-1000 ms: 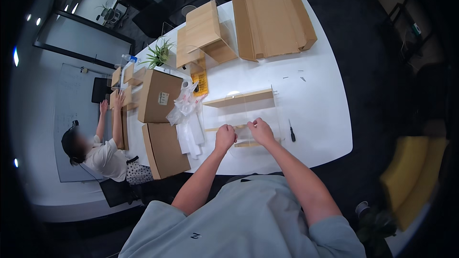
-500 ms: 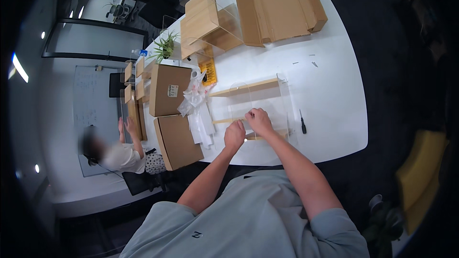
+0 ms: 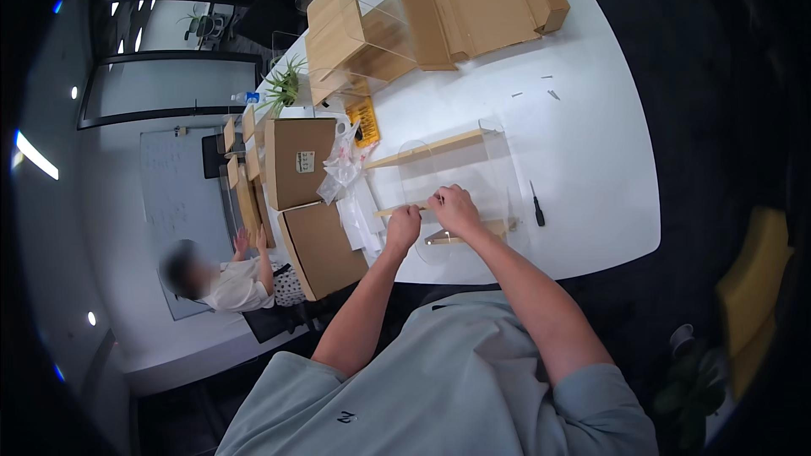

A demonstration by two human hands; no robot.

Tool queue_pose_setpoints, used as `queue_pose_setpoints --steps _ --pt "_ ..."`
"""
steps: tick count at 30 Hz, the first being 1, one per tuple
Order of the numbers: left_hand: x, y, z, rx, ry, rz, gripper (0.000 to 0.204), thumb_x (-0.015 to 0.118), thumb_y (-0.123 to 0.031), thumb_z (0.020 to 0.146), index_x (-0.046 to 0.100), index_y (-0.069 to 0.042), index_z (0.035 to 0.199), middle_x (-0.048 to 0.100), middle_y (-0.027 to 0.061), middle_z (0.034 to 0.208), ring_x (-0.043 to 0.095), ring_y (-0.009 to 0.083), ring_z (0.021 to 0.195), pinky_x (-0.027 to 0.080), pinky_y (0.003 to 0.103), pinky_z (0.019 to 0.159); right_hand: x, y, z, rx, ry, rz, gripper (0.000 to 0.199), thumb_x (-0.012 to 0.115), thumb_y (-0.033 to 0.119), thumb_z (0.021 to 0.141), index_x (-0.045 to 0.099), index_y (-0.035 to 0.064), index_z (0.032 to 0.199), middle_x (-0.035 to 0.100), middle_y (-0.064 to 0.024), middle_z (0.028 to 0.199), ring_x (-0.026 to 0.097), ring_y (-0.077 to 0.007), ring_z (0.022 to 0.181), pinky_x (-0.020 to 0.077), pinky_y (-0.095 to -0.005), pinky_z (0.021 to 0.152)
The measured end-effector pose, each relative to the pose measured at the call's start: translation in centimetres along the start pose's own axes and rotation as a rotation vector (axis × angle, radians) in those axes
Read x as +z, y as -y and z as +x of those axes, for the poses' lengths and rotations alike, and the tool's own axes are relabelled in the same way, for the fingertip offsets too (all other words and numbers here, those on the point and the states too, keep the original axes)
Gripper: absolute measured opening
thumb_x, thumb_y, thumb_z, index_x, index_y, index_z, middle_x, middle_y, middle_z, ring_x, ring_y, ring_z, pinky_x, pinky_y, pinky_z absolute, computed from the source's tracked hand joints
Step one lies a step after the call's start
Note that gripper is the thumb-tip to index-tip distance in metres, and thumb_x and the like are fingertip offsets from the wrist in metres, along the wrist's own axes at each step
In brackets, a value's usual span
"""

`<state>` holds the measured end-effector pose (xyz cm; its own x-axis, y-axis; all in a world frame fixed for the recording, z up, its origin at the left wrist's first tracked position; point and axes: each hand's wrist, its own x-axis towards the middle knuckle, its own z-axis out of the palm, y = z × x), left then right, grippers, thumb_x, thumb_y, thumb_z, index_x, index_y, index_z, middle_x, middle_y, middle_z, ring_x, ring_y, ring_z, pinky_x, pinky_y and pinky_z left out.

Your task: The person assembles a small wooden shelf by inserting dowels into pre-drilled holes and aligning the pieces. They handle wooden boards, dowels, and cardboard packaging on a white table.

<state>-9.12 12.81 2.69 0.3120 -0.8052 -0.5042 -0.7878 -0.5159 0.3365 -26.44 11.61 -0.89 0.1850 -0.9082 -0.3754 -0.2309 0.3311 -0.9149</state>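
My left hand (image 3: 404, 229) is closed at the middle wooden strip (image 3: 386, 212) of a frame with clear plastic side panels. Just to its right, my right hand (image 3: 456, 211) has its fingers pinched together over the same strip. Whatever is in either hand is too small or hidden to name. A longer pale wooden board (image 3: 427, 149) spans the far side of the frame, and a shorter wooden piece (image 3: 456, 238) lies on the near side, below my hands. The right clear panel (image 3: 500, 160) stands at the boards' right ends.
A black screwdriver (image 3: 538, 214) lies right of the frame, with several screws (image 3: 552, 95) farther back. Cardboard boxes (image 3: 296, 165), plastic bags (image 3: 342, 165), a yellow tool set (image 3: 365, 122) and a plant (image 3: 285, 89) stand leftward. Behind are a wood-and-clear-plastic shelf (image 3: 338, 21) and flattened cardboard (image 3: 481, 8). Another person (image 3: 241, 283) sits left.
My hands have moved slightly apart, the left one going a little leftward. More of the near wooden piece shows beneath them. The whole view has shifted slightly.
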Motion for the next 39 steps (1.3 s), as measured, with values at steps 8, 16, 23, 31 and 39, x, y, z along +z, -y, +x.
queue_pose_setpoints --steps 8,16,23,31,39 --pt "0.1 -1.8 -0.2 -0.157 0.046 -0.079 0.023 0.046 -0.02 0.101 0.052 -0.001 0.09 0.049 0.0039 0.066 0.049 0.0135 0.049 0.038 0.031 0.041 0.1 -0.8 0.7 -0.02 -0.065 -0.008 0.031 0.063 0.033 0.09 0.074 0.0034 0.092 0.068 -0.0217 0.099 0.064 -0.0412 0.095 0.0525 -0.0483 0.089" --pt "0.9 0.7 0.7 -0.03 -0.025 0.158 0.027 0.045 -0.02 0.103 0.054 0.004 0.095 0.06 0.0142 0.073 0.056 0.0201 0.054 0.045 0.037 0.047 -0.3 0.1 0.1 0.021 0.002 0.002 0.031 0.057 0.032 0.092 0.072 0.0046 0.097 0.066 -0.0203 0.108 0.06 -0.0425 0.105 0.0526 -0.0523 0.091" --pt "-0.5 -4.5 -1.8 0.148 -0.05 0.342 0.03 0.048 -0.021 0.101 0.054 0.008 0.098 0.065 0.037 0.089 0.063 0.0562 0.088 0.049 0.058 0.077 0.0 -0.6 0.3 0.031 0.006 0.012 0.03 0.057 0.032 0.094 0.071 0.0052 0.099 0.066 -0.0188 0.111 0.059 -0.0414 0.108 0.0526 -0.0523 0.091" --pt "-3.7 -5.7 -2.8 0.697 0.149 0.835 0.012 0.049 -0.014 0.099 0.049 -0.002 0.098 0.066 0.0231 0.079 0.067 0.0434 0.067 0.052 0.051 0.056 -0.2 -0.5 0.1 0.043 0.005 0.008 0.029 0.058 0.032 0.094 0.071 0.0064 0.098 0.065 -0.0183 0.113 0.059 -0.0408 0.109 0.0523 -0.0511 0.092" --pt "-7.4 -8.4 1.6 1.285 0.425 1.293 0.01 0.049 -0.017 0.097 0.05 -0.008 0.098 0.056 0.0069 0.071 0.066 0.0254 0.057 0.051 0.04 0.048 0.0 -0.3 0.1 0.055 0.016 -0.006 0.03 0.057 0.032 0.094 0.072 0.0072 0.101 0.065 -0.0181 0.112 0.059 -0.04 0.11 0.0523 -0.0511 0.093"
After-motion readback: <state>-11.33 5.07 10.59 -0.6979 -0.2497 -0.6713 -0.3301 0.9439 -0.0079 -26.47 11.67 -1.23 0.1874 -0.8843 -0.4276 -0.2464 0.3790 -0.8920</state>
